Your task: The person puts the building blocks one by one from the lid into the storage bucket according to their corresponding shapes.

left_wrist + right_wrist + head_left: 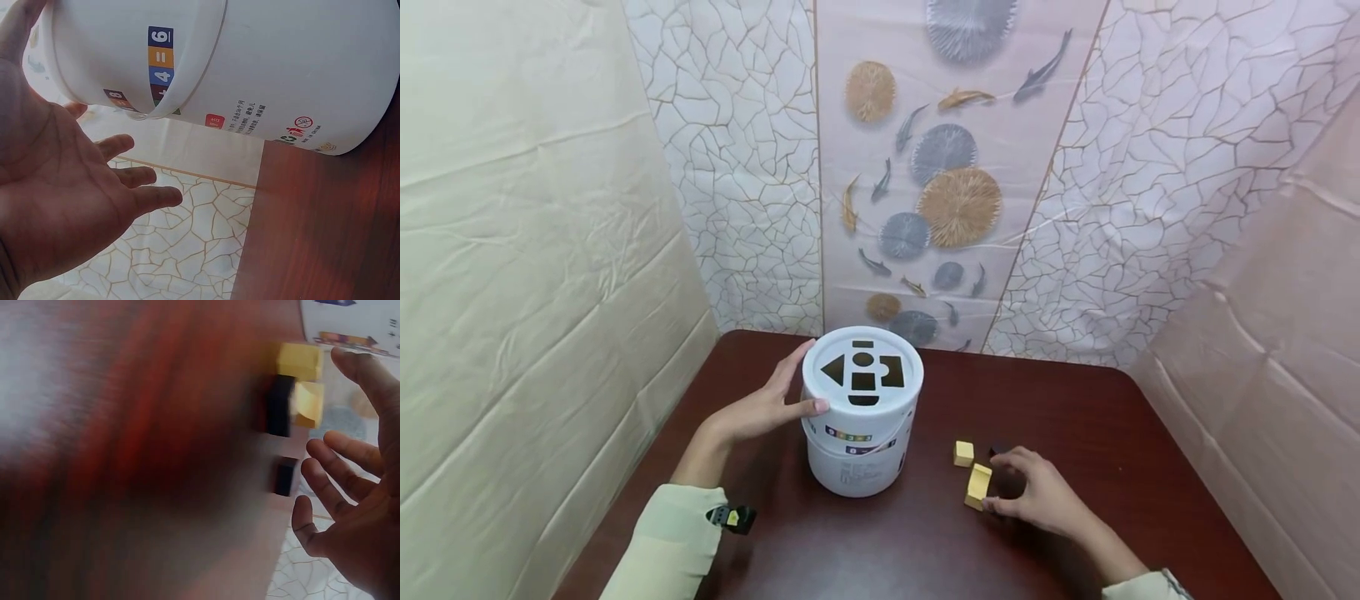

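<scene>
A white bucket with shaped holes in its lid stands upright. My left hand is at its upper left, thumb against the lid rim; the other fingers are spread, several clear of the wall in the left wrist view. My right hand hovers low over the table, fingers apart, thumb close to a yellow block with a hollowed top. Beside that lies a smaller yellow block. Two dark blocks show in the right wrist view; in the head view the hand partly hides them.
The dark red-brown table has rounded back corners. Patterned sheeting hangs behind it, with plain cream sheeting at the left and more at the right. A thin white handle loops across the bucket's side.
</scene>
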Available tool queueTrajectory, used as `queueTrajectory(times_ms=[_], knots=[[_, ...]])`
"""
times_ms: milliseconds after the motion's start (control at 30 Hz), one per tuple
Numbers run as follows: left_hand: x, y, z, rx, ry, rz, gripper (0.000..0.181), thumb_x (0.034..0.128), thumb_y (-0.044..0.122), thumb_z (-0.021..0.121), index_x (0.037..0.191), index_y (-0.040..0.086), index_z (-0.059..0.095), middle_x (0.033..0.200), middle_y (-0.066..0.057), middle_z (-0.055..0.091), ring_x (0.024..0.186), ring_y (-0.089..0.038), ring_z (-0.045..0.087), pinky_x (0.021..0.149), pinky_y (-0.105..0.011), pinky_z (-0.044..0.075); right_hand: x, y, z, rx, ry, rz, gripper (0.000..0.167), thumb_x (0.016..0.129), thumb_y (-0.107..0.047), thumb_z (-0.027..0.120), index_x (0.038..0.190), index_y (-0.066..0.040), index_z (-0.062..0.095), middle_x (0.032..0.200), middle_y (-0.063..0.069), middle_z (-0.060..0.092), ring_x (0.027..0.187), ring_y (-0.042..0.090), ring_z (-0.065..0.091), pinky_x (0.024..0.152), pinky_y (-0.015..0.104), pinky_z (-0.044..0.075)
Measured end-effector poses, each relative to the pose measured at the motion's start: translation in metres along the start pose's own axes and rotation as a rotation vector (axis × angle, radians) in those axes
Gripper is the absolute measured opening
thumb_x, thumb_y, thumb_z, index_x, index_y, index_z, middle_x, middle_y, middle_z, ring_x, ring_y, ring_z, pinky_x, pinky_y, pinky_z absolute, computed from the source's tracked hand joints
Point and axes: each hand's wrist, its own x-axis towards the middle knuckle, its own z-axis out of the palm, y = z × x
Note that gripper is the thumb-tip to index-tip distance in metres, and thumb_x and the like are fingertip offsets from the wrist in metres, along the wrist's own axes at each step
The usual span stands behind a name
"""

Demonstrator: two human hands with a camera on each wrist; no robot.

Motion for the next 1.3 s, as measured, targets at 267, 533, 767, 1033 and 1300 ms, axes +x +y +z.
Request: queueTrajectory(times_ms=[267,533,767,1033,1300], knots=[[-0.002,-0.003,0.003,-0.002,-0.002,-0.027,0.109,0.095,0.061,0.079,0.174,0.051,0.004,0.185,-0.004,0.002,0.173,-0.038,0.005,0.128,-0.083,0.019,-0.005,0.004,0.012,-0.02,-0.033,0.025,0.061,0.077,-0.046,0.102,0.123,-0.014,0.079,0.104,-0.009,0.069,0.098,0.012,0.062,0.081,0.032,0.053],[-0.002,-0.002,0.002,0.004,0.0,-0.018,0.112,0.0951,0.061,0.079,0.176,0.045,0.003,0.186,-0.005,0.001,0.173,-0.038,0.003,0.129,-0.082,0.016,-0.002,0.004,0.013,-0.039,-0.009,0.008,0.051,0.078,-0.039,0.102,0.116,-0.016,0.077,0.104,-0.007,0.071,0.098,0.013,0.064,0.082,0.033,0.055],[0.0,0.001,0.0,0.003,-0.001,-0.008,0.113,0.0952,0.062,0.078,0.177,0.043,0.002,0.185,-0.006,0.001,0.172,-0.039,0.004,0.128,-0.083,0.017,0.005,-0.006,-0.002,-0.032,0.049,0.002,0.053,0.076,-0.035,0.103,0.117,-0.015,0.077,0.115,-0.002,0.079,0.111,0.024,0.075,0.094,0.045,0.061],[0.002,0.001,-0.002,0.0,0.006,0.01,0.113,0.0945,0.063,0.079,0.176,0.044,0.003,0.185,-0.006,0.002,0.172,-0.038,0.005,0.129,-0.082,0.017,0.016,-0.014,-0.027,-0.008,0.074,0.003,0.05,0.077,-0.03,0.103,0.117,-0.018,0.076,0.1,-0.008,0.077,0.094,0.01,0.071,0.085,0.036,0.059],[0.001,-0.004,0.0,0.014,0.005,-0.003,0.114,0.0955,0.062,0.078,0.177,0.042,0.002,0.185,-0.008,0.001,0.172,-0.041,0.004,0.128,-0.084,0.017,0.019,-0.018,-0.041,-0.032,0.089,0.032,0.053,0.077,-0.027,0.102,0.122,-0.017,0.075,0.103,-0.008,0.077,0.091,0.01,0.067,0.08,0.034,0.057]])
